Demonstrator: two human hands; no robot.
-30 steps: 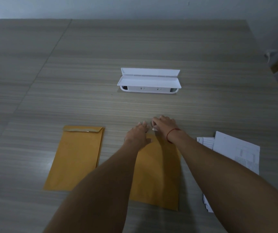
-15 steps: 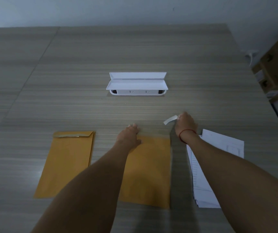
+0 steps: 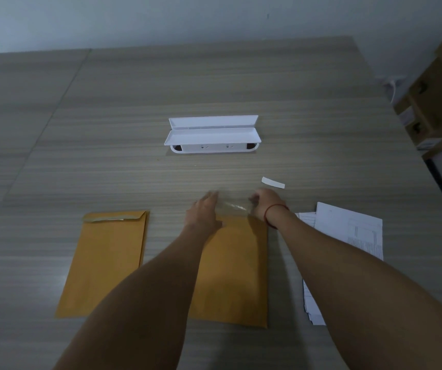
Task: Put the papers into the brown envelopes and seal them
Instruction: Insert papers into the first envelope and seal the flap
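Note:
A brown envelope (image 3: 237,265) lies in front of me, partly under my forearms. Its flap (image 3: 234,205) is folded out at the top, with a shiny adhesive band showing between my hands. My left hand (image 3: 203,212) rests flat on the envelope's top left corner, fingers stretched toward the flap. My right hand (image 3: 264,205), with a red string at the wrist, has its fingers curled on the flap's right end. A peeled white strip (image 3: 273,182) lies loose on the table just beyond my right hand. A second brown envelope (image 3: 107,263) lies to the left with its flap folded down. White printed papers (image 3: 348,231) are stacked at the right.
A white cable box (image 3: 213,136) with its lid raised is set into the wooden table (image 3: 107,156) further back. Cardboard boxes (image 3: 438,102) stand beyond the table's right edge, near the wall.
My right hand pulled the white strip off the flap toward the right, left it on the table, and came back to the flap's right end. My left hand stayed on the envelope.

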